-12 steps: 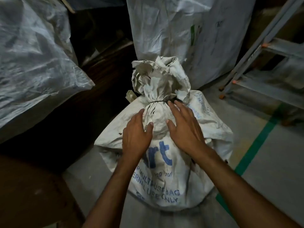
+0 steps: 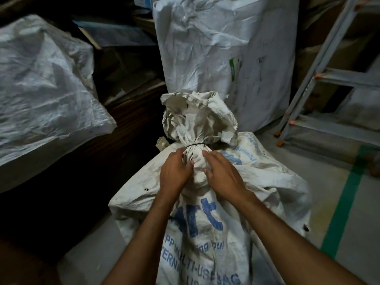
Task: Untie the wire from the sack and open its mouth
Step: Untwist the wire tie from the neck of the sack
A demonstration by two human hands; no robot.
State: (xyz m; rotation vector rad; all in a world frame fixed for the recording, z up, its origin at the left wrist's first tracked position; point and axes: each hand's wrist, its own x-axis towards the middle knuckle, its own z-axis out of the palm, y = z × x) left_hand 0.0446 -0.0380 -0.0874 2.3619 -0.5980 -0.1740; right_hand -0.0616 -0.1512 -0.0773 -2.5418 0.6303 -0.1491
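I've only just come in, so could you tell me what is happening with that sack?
A person is starting to open the sack standing on the floor. Both hands are on its gathered neck just below the wire, the left hand on one side and the right hand on the other. The dark wire is wrapped tight around the neck, so the mouth above it is bunched shut. Whether either hand is gripping the cloth or only resting on it is hard to tell.
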